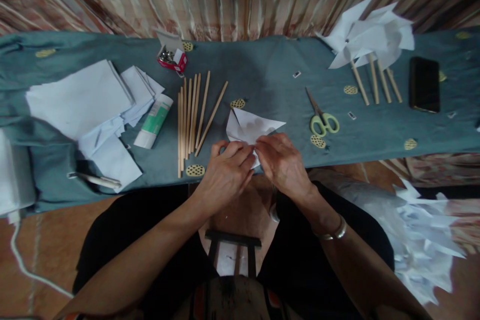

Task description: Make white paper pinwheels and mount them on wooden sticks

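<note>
My left hand (226, 172) and my right hand (284, 162) meet at the near edge of the blue-grey cloth (262, 75). Both pinch a folded piece of white paper (252, 125) whose pointed flaps stick out beyond the fingers. The fingers of both hands are curled tight on its near corner. Several thin wooden sticks (193, 110) lie in a row just left of my left hand. Green-handled scissors (321, 119) rest to the right of my right hand.
A stack of white paper sheets (80, 97) and a glue tube (153, 121) lie at the left. A small red box of pins (171, 57) sits at the back. Finished paper pinwheels (369, 35) and a black phone (424, 84) are at the right. More pinwheels (423, 235) lie on the floor.
</note>
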Demonstrator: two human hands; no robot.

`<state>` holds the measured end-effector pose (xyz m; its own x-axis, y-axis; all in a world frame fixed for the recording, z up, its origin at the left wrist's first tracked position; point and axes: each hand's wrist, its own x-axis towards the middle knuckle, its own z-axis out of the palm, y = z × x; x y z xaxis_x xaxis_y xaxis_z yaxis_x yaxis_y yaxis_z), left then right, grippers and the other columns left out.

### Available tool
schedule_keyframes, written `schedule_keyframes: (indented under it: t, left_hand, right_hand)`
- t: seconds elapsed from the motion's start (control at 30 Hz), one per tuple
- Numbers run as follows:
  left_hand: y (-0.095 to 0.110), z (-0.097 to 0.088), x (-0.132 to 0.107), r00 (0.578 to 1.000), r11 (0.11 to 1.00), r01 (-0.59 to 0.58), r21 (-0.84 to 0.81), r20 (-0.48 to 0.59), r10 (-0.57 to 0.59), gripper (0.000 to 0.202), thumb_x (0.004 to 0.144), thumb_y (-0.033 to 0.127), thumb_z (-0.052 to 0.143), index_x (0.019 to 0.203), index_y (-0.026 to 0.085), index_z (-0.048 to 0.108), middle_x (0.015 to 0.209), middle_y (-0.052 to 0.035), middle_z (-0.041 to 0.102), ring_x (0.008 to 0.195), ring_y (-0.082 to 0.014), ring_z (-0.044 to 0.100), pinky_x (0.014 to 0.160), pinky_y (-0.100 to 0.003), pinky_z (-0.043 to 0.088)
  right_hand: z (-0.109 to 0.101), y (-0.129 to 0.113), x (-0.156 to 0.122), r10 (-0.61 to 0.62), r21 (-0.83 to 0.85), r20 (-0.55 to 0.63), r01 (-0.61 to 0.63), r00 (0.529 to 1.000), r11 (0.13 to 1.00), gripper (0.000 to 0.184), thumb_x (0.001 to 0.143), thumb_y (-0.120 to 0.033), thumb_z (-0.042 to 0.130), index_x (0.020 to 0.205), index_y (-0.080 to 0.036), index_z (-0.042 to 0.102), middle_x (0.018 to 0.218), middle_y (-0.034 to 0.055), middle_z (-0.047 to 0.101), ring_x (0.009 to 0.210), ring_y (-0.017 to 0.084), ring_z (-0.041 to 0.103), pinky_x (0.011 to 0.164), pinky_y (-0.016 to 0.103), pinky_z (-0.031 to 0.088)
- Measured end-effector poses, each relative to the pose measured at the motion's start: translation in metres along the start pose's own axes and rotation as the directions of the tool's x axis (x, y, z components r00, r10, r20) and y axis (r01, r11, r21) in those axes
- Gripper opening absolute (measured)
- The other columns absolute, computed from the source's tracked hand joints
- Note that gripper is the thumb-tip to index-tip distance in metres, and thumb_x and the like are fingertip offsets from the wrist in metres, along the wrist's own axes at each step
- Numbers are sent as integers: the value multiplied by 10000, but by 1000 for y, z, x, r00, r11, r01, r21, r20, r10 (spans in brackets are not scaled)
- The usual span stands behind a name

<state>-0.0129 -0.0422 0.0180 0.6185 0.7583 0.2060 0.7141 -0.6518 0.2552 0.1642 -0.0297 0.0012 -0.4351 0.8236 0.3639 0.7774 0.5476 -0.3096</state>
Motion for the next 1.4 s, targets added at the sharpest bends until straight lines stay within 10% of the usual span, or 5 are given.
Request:
schedule_keyframes:
  t: [0.57,1.07,1.4]
  left_hand:
    - [0,-1,0,1000,999,6,34,-28,-5,280,882,215,599,1150,134,601,1150,-87,694,1082,-254,560,938,-434,344]
    - [0,0,-3,998,999,-9,43,-58,11,197,898,197,565,1066,136,648,1059,-78,703,1053,-249,573,925,-431,364]
    - [1,6,-3,997,999,-15,45,-80,19,232,906,212,574,1125,159,628,1126,-65,697,1082,-241,560,933,-432,349]
  right_hand:
    - [-1,0,0,-43,13,-23,43,999,999,206,918,-128,510,1013,-103,692,1045,125,713,952,254,609,889,401,546]
    - [-7,-15,-5,48,-177,231,-7,972,984,354,926,-108,422,1224,-147,608,1260,157,597,1055,298,537,863,461,492]
    - [-10,-3,-3,86,68,178,-99,980,993,389,904,-76,390,1154,-174,671,1212,119,625,1061,252,576,930,431,509]
